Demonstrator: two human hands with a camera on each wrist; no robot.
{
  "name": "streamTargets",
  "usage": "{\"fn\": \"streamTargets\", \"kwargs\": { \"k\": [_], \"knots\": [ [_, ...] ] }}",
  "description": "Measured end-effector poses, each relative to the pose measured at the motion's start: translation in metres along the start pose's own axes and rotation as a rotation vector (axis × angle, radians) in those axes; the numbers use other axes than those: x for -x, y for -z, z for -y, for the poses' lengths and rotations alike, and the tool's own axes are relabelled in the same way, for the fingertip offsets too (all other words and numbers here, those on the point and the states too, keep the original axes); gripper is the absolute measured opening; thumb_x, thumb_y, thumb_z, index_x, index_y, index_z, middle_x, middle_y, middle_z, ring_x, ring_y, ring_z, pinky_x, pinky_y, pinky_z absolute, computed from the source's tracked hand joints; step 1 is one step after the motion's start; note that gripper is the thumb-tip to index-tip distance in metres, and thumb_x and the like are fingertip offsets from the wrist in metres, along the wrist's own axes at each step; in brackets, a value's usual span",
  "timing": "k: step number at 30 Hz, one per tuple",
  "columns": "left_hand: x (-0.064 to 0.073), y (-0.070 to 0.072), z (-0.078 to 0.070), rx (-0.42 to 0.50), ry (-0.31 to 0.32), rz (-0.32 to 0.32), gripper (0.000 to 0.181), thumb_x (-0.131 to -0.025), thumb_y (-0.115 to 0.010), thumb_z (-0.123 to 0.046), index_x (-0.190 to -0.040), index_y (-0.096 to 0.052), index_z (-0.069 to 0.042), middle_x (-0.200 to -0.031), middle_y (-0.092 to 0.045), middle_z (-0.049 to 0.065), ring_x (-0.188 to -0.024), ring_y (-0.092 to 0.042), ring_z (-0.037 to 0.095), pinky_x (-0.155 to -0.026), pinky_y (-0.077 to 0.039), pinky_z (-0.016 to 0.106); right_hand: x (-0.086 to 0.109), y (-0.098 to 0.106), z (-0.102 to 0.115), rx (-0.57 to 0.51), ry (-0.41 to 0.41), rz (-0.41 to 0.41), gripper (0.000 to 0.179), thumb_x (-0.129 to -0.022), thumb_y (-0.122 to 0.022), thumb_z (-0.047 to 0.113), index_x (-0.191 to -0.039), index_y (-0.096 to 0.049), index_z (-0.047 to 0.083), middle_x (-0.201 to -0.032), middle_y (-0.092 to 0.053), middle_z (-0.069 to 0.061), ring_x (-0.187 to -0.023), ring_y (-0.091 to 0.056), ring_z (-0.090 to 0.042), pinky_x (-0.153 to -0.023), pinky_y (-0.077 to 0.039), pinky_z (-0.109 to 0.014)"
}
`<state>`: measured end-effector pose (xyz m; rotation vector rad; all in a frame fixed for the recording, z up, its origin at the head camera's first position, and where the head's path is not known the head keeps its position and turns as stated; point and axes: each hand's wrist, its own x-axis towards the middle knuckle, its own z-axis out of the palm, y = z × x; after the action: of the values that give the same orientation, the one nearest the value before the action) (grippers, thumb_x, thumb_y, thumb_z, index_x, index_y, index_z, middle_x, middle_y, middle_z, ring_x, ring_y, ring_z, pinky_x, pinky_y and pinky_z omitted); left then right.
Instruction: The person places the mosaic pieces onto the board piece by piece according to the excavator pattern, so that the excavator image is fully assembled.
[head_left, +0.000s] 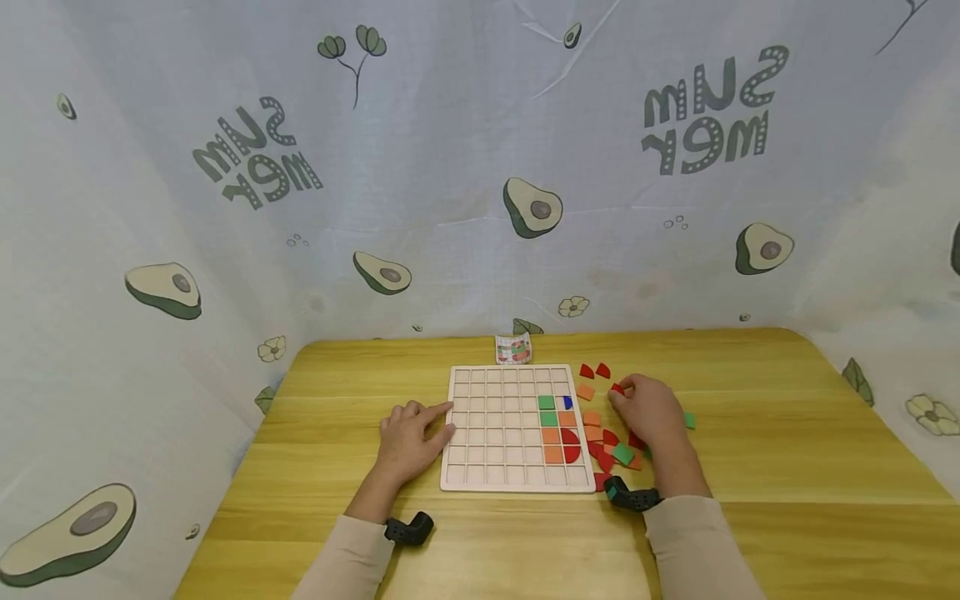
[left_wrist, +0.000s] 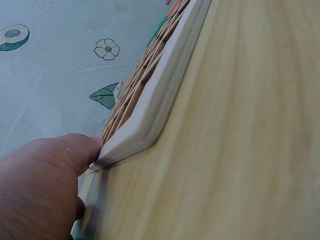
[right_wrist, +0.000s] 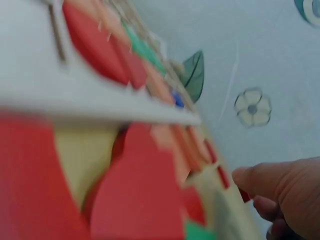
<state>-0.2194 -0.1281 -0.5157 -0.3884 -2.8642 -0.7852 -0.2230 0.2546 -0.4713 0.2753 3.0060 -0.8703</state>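
Observation:
A white wooden grid board lies on the table, with green, orange, red and blue pieces set in cells on its right side. My left hand rests at the board's left edge, thumb and forefinger touching it; in the left wrist view the thumb lies against the board's corner. To the right of the board, my right hand pinches a small red piece. The right wrist view shows that red piece at the fingertips, its full outline hidden.
Loose pieces lie along the board's right side: red quarter-circles, orange squares and a green square, some overlapping. Another green piece lies right of my right hand. A small pattern card stands behind the board, before a printed curtain.

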Motion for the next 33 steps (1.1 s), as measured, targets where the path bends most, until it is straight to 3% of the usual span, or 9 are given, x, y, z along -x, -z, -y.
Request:
{"fn": "streamTargets", "kwargs": {
  "k": [6,13,19,22,26,29,33],
  "knots": [
    [-0.001,0.002,0.003,-0.001,0.005,-0.001,0.042,-0.096,-0.066,-0.045,-0.136,-0.067,-0.033,-0.092,-0.054,-0.004,-0.082,-0.038,0.015,-0.080,-0.026,0.037,0.004,-0.005,0.038,-0.055,0.093,0.055,0.039,-0.098,-0.069,0.031,-0.124,-0.065,0.002,-0.092,-0.060,-0.010,-0.079,-0.054,-0.024,-0.063,-0.045,-0.032],
    [0.000,-0.001,0.000,0.004,0.003,0.002,0.042,-0.096,-0.066,-0.045,-0.135,-0.068,-0.031,-0.091,-0.054,-0.003,-0.082,-0.038,0.015,-0.080,-0.027,0.038,0.005,-0.025,0.071,-0.059,0.131,0.116,0.028,-0.095,-0.073,0.028,-0.115,-0.069,0.008,-0.083,-0.058,-0.007,-0.072,-0.053,-0.021,-0.061,-0.044,-0.030],
    [0.001,-0.005,-0.001,0.010,0.007,0.008,0.042,-0.096,-0.066,-0.045,-0.136,-0.068,-0.031,-0.092,-0.054,-0.003,-0.083,-0.038,0.015,-0.081,-0.028,0.038,-0.009,-0.047,0.074,0.039,0.189,0.102,0.027,-0.095,-0.073,0.027,-0.113,-0.071,0.007,-0.083,-0.063,-0.006,-0.073,-0.055,-0.021,-0.068,-0.048,-0.035],
    [0.002,-0.004,-0.002,0.019,0.012,0.017,0.042,-0.096,-0.066,-0.045,-0.136,-0.067,-0.031,-0.092,-0.054,-0.004,-0.083,-0.038,0.015,-0.081,-0.027,0.038,-0.013,-0.052,0.070,0.058,0.196,0.090,0.032,-0.096,-0.072,0.027,-0.120,-0.070,0.007,-0.087,-0.064,-0.006,-0.077,-0.056,-0.021,-0.073,-0.050,-0.038],
    [0.002,-0.003,-0.002,0.023,0.013,0.020,0.042,-0.096,-0.066,-0.045,-0.136,-0.067,-0.031,-0.091,-0.053,-0.004,-0.082,-0.037,0.015,-0.080,-0.026,0.038,-0.014,-0.049,0.066,0.041,0.179,0.064,0.036,-0.097,-0.071,0.026,-0.126,-0.068,0.006,-0.093,-0.067,-0.009,-0.083,-0.059,-0.024,-0.077,-0.053,-0.043],
    [0.001,-0.003,-0.001,0.015,0.006,0.009,0.042,-0.096,-0.066,-0.045,-0.136,-0.067,-0.031,-0.091,-0.053,-0.004,-0.082,-0.037,0.014,-0.079,-0.026,0.037,-0.014,-0.044,0.065,0.028,0.164,0.053,0.030,-0.098,-0.069,0.025,-0.121,-0.070,0.006,-0.094,-0.068,-0.010,-0.084,-0.059,-0.026,-0.079,-0.054,-0.044],
    [-0.001,-0.001,0.001,0.007,0.005,0.000,0.042,-0.096,-0.066,-0.046,-0.136,-0.068,-0.032,-0.091,-0.053,-0.005,-0.082,-0.037,0.014,-0.080,-0.026,0.037,-0.016,-0.044,0.065,0.015,0.163,0.087,0.025,-0.099,-0.066,0.022,-0.119,-0.072,0.007,-0.096,-0.070,-0.010,-0.085,-0.059,-0.026,-0.081,-0.054,-0.043]
  ]
}}
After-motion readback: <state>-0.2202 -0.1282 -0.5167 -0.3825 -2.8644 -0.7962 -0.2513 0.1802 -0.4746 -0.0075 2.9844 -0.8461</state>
